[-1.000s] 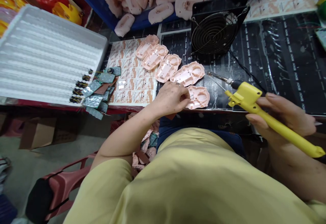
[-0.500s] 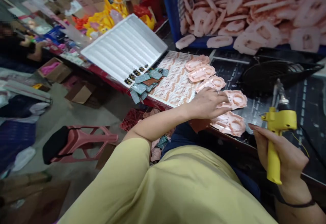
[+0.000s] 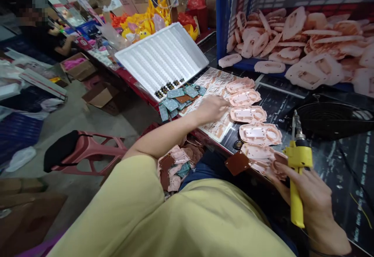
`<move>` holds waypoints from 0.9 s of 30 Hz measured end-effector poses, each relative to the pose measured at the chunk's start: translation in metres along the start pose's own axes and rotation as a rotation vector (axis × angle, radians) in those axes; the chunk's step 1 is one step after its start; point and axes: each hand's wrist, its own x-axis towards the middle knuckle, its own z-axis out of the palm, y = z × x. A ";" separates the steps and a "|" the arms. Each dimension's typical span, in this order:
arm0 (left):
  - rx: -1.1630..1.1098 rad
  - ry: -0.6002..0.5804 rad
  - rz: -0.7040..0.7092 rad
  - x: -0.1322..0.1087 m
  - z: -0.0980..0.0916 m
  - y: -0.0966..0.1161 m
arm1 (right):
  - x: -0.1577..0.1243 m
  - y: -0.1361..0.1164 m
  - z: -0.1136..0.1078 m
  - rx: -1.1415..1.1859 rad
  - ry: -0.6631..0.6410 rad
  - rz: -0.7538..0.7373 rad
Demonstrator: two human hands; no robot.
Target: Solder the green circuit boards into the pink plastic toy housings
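Observation:
My left hand [image 3: 214, 109] is over the patterned sheet [image 3: 214, 130], just left of a row of several pink plastic shells [image 3: 248, 114]; its fingers are blurred by motion. In my right hand [image 3: 314, 192] is a yellow soldering gun [image 3: 296, 186], its metal tip pointing up and away from me. Fingers of that hand reach to the nearest pink shell [image 3: 257, 153], at the table's front edge. Beside this shell lie a brown circuit board [image 3: 238, 163], jutting over the edge, and a small round black speaker [image 3: 238, 144].
Greenish circuit boards [image 3: 172, 104] lie piled by a white foam tray [image 3: 162, 58] with small black parts along its edge. A blue crate [image 3: 222, 19] of pink shells stands behind. At right is a black fan-like object [image 3: 330, 114]. A co-worker [image 3: 37, 34] sits far left.
My left hand has moved off the near shells, leftward over the patterned sheet. My right hand has brought the soldering gun left, to the nearest shell. The camera view has shifted.

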 end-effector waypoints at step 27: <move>-0.952 0.656 -0.558 0.025 -0.048 -0.135 | 0.021 -0.013 -0.009 -0.071 0.045 -0.138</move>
